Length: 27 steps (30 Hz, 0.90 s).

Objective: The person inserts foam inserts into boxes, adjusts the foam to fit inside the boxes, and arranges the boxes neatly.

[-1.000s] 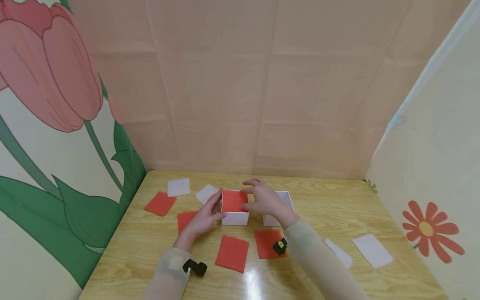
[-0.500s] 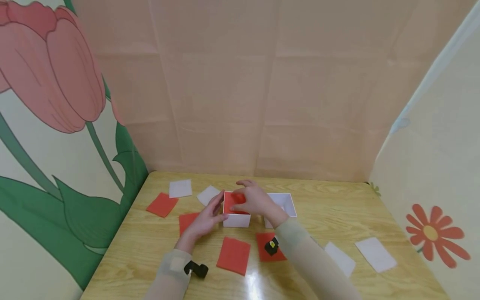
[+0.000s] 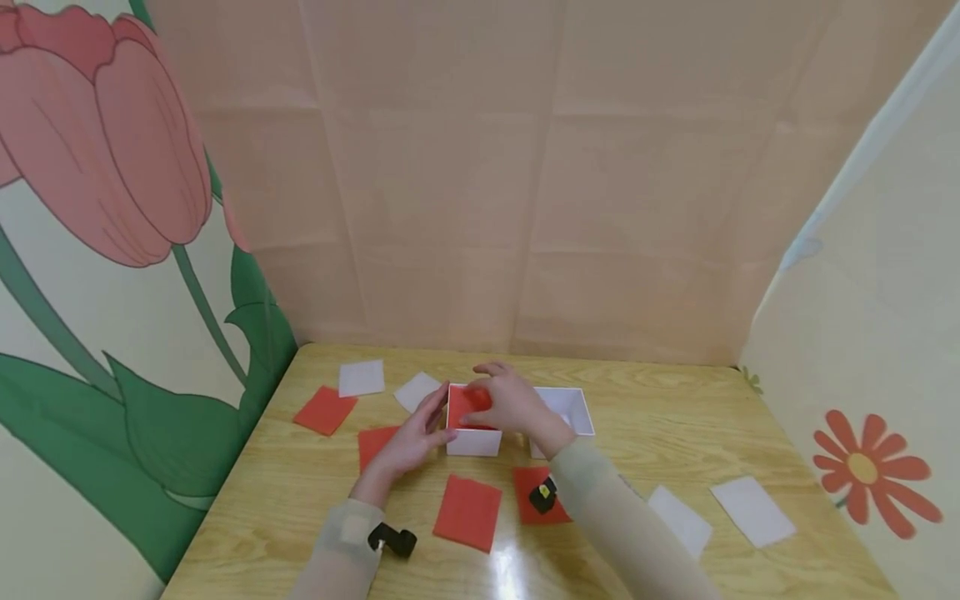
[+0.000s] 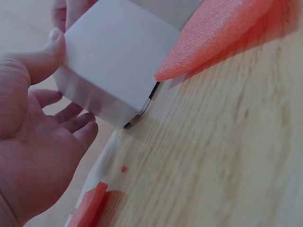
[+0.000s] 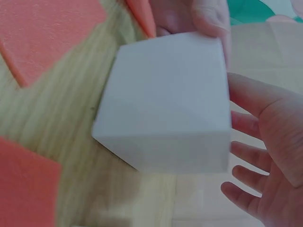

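Note:
A small white box (image 3: 473,443) stands near the table's middle, with a red foam sheet (image 3: 459,406) inside its top. My left hand (image 3: 408,442) rests along the box's left side, fingers nearly straight and thumb at the front corner. My right hand (image 3: 517,408) reaches over the right rim; its thumb and forefinger pinch the red sheet, which bulges up between them. The right wrist view shows the other fingers spread free beside the white box (image 5: 165,90). The fingertips inside the box are hidden there.
A second white box (image 3: 573,407) stands just right of the first, partly behind my right hand. Red foam sheets (image 3: 468,512) lie in front and to the left (image 3: 325,410). White sheets (image 3: 362,377) lie at the back left, and more white sheets (image 3: 753,511) at the right.
My right hand has moved left and further over the box, onto the red sheet, which was flat and now bulges. The left hand keeps its place at the box's side.

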Available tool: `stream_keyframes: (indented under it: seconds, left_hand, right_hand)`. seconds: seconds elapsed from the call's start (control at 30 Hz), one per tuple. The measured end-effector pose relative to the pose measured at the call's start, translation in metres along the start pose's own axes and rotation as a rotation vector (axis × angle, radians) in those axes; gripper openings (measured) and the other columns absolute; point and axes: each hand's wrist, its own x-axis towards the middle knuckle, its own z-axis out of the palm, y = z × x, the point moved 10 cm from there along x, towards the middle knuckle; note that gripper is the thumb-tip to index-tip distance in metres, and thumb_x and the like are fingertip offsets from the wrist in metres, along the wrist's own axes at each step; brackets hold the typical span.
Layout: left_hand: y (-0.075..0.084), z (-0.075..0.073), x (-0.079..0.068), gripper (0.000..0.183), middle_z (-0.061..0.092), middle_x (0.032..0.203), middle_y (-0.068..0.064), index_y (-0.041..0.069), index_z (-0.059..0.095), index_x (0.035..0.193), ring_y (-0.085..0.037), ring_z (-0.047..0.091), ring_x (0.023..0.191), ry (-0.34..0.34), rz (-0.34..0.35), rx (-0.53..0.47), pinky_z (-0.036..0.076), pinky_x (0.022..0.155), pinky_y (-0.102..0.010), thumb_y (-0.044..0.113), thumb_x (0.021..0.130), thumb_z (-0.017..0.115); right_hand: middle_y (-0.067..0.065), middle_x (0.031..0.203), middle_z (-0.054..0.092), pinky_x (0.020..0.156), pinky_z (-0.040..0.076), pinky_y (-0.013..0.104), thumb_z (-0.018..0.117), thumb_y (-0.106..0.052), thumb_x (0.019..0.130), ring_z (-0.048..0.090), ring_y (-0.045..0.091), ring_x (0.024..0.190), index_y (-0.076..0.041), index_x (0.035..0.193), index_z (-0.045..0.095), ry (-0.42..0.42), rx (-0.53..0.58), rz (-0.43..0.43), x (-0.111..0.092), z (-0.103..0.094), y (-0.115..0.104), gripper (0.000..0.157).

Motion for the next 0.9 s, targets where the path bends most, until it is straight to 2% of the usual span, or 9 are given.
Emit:
stream_keyframes:
  seconds: [0.13, 0.37, 0.57, 0.77, 0.9]
  left_hand:
    - [-0.003, 0.0, -0.001, 0.089, 0.02, 0.177, -0.004, 0.026, 0.02, 0.173, -0.026, 0.019, 0.163, 0.012, -0.029, 0.01, 0.022, 0.129, -0.044, 0.014, 0.103, 0.073]
    - [-0.004, 0.0, -0.002, 0.088, 0.02, 0.177, -0.004, 0.027, 0.021, 0.173, -0.027, 0.019, 0.163, 0.024, -0.041, -0.003, 0.022, 0.129, -0.045, 0.013, 0.103, 0.072]
    - [-0.005, 0.001, -0.002, 0.087, 0.018, 0.177, -0.006, 0.024, 0.02, 0.173, -0.028, 0.019, 0.163, 0.017, -0.038, -0.007, 0.021, 0.129, -0.045, 0.01, 0.104, 0.071]
    - [-0.005, 0.0, -0.001, 0.087, 0.02, 0.177, -0.002, 0.03, 0.022, 0.172, -0.026, 0.02, 0.163, 0.02, -0.046, 0.0, 0.023, 0.129, -0.045, 0.015, 0.103, 0.073]
    - [-0.005, -0.001, 0.0, 0.087, 0.02, 0.177, -0.004, 0.029, 0.023, 0.172, -0.027, 0.02, 0.163, 0.022, -0.034, -0.001, 0.022, 0.128, -0.047, 0.015, 0.103, 0.073]
  right_hand:
    - [0.01, 0.16, 0.05, 0.114, 0.046, 0.057, 0.088, -0.047, 0.087, 0.043, 0.036, 0.148, -0.022, 0.128, 0.08, -0.041, 0.028, 0.029, -0.005, -0.007, 0.007, 0.048]
    - [0.011, 0.16, 0.052, 0.119, 0.041, 0.058, 0.089, -0.039, 0.089, 0.039, 0.037, 0.151, -0.02, 0.127, 0.08, -0.113, -0.015, 0.072, -0.011, -0.011, 0.015, 0.044]
    - [0.009, 0.161, 0.051, 0.118, 0.042, 0.057, 0.089, -0.04, 0.088, 0.038, 0.035, 0.152, -0.021, 0.128, 0.08, -0.122, -0.038, 0.103, -0.012, -0.008, 0.014, 0.046]
    - [0.007, 0.16, 0.051, 0.117, 0.043, 0.056, 0.09, -0.041, 0.087, 0.039, 0.034, 0.151, -0.023, 0.127, 0.081, -0.109, -0.085, 0.117, -0.009, -0.007, 0.017, 0.045]
    - [0.008, 0.16, 0.052, 0.117, 0.043, 0.056, 0.09, -0.041, 0.086, 0.04, 0.034, 0.151, -0.024, 0.127, 0.081, -0.108, -0.095, 0.118, -0.007, -0.006, 0.017, 0.045]
